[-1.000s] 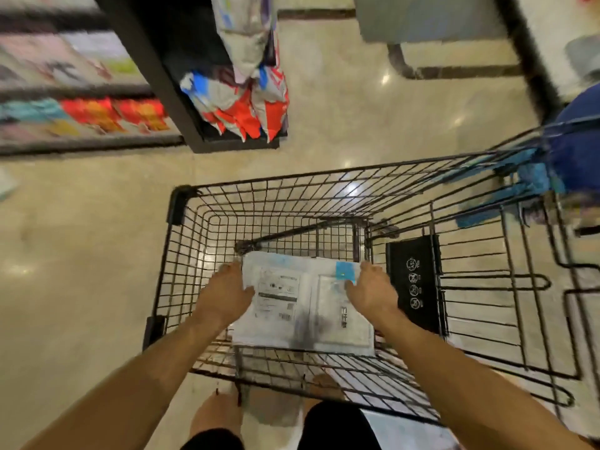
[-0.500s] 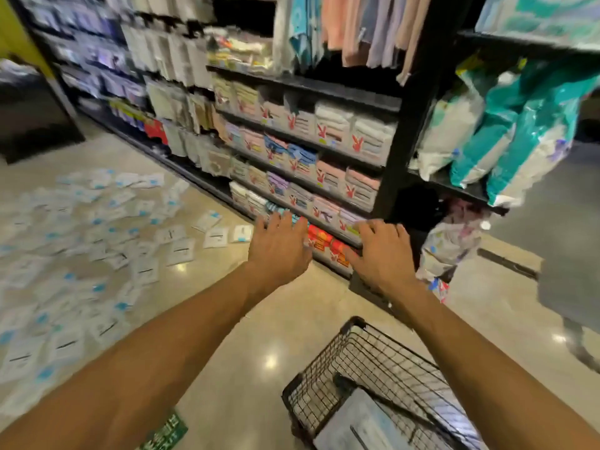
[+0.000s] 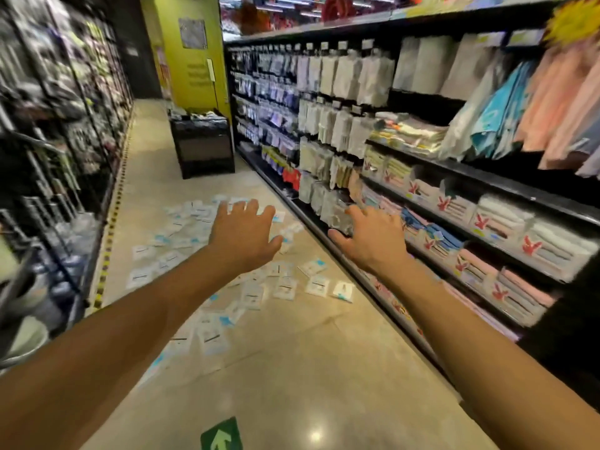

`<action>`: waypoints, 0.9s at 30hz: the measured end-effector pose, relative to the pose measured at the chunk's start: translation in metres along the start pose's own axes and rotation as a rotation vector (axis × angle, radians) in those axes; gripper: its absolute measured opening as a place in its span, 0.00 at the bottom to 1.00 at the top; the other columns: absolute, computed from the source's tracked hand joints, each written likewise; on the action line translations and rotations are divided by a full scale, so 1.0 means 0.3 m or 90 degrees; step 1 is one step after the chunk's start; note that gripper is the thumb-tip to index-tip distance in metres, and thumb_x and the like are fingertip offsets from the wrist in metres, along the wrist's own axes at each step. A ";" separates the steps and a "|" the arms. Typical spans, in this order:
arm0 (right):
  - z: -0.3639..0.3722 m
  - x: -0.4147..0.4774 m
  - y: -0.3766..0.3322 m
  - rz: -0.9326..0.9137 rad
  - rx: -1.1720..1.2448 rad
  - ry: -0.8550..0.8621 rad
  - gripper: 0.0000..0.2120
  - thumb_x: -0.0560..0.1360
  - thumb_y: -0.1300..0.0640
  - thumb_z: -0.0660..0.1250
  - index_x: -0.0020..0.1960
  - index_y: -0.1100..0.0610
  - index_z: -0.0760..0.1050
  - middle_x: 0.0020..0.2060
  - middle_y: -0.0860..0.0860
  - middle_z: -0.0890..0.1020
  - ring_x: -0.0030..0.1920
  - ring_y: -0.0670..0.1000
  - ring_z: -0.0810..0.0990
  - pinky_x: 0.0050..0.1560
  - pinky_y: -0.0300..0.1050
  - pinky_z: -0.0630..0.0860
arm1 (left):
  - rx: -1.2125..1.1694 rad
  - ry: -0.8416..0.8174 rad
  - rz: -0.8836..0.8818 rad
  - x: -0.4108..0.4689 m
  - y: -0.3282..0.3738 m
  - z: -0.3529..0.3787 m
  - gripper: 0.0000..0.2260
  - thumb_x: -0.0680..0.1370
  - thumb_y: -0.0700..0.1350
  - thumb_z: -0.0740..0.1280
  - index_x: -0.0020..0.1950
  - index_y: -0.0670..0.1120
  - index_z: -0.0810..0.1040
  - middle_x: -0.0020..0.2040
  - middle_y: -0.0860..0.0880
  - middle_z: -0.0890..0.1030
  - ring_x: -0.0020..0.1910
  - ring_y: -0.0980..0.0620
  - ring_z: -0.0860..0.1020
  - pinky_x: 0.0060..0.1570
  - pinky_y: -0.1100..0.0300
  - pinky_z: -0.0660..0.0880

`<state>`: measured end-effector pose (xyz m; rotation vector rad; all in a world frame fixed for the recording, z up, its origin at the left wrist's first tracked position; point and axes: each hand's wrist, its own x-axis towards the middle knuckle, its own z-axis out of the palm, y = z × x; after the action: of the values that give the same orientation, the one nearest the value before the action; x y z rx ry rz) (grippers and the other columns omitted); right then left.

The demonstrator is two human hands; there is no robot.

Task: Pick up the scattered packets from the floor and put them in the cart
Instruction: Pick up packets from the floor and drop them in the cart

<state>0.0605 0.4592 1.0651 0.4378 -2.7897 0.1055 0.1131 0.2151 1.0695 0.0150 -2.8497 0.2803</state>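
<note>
Centre of frame, upper middle: left hand point(image 3: 243, 235) and right hand point(image 3: 370, 241), both stretched forward on bare forearms, palms down, fingers straight and spread apart, gripping nothing.

Below and beyond left hand: packets point(image 3: 253, 293), flat, square, white, thin film with blue corner marks and dark print bars. Scattered loose and partly overlapping on floor point(image 3: 308, 368), from centre toward lower left. Floor surface polished, beige, glossy, with lamp reflections.

Bottom centre: green arrow sticker point(image 3: 221, 435).

Right side: black shelving point(image 3: 487, 177) with folded soft towels in clear packs and hanging bagged goods, close beside right hand; contact not discernible.

Left edge: dark wire racks point(image 3: 48, 157), blurred, bordered by yellow-black strip point(image 3: 108, 241).

Upper middle: black display bin point(image 3: 203, 147), boxy, standing in aisle beyond packets.
</note>
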 end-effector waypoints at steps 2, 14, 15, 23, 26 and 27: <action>0.023 0.071 -0.050 0.004 -0.012 -0.014 0.33 0.79 0.29 0.55 0.75 0.50 0.68 0.69 0.56 0.77 0.69 0.61 0.74 0.72 0.65 0.65 | 0.006 -0.015 0.003 0.049 -0.068 0.026 0.29 0.80 0.66 0.55 0.77 0.52 0.64 0.74 0.44 0.70 0.73 0.40 0.69 0.73 0.38 0.61; 0.257 0.660 0.086 0.110 -0.024 -0.068 0.34 0.77 0.26 0.55 0.71 0.49 0.69 0.67 0.56 0.77 0.70 0.60 0.73 0.75 0.71 0.58 | -0.033 -0.037 0.079 0.727 -0.080 0.262 0.29 0.81 0.66 0.54 0.79 0.53 0.61 0.76 0.45 0.69 0.75 0.41 0.66 0.76 0.35 0.57; 0.281 0.725 0.111 0.115 -0.022 -0.067 0.34 0.77 0.26 0.55 0.71 0.49 0.70 0.66 0.56 0.77 0.70 0.60 0.73 0.75 0.71 0.58 | -0.032 -0.040 0.083 0.799 -0.075 0.285 0.29 0.81 0.66 0.54 0.79 0.53 0.61 0.77 0.45 0.69 0.76 0.41 0.66 0.76 0.36 0.57; 0.470 1.234 0.269 0.117 -0.037 -0.087 0.35 0.77 0.27 0.56 0.73 0.50 0.69 0.67 0.58 0.77 0.70 0.61 0.73 0.73 0.71 0.59 | -0.028 -0.064 0.090 1.374 -0.031 0.462 0.28 0.81 0.65 0.55 0.76 0.51 0.63 0.75 0.43 0.69 0.73 0.39 0.68 0.74 0.34 0.58; 0.550 1.398 0.326 0.123 -0.043 -0.090 0.36 0.77 0.26 0.56 0.74 0.50 0.69 0.68 0.58 0.76 0.71 0.61 0.72 0.75 0.72 0.58 | -0.040 -0.068 0.105 1.564 -0.013 0.545 0.29 0.81 0.65 0.55 0.77 0.51 0.63 0.76 0.42 0.68 0.75 0.38 0.66 0.75 0.32 0.56; 0.577 1.457 0.347 0.125 -0.045 -0.092 0.36 0.77 0.26 0.56 0.74 0.50 0.69 0.68 0.58 0.76 0.71 0.61 0.72 0.75 0.72 0.58 | -0.041 -0.067 0.107 1.633 -0.013 0.574 0.29 0.81 0.65 0.55 0.78 0.51 0.63 0.76 0.42 0.68 0.76 0.38 0.65 0.76 0.32 0.55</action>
<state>-0.4181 0.4122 1.0376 0.1585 -2.9621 0.0191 -0.4046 0.1863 1.0422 -0.2306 -2.9676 0.2275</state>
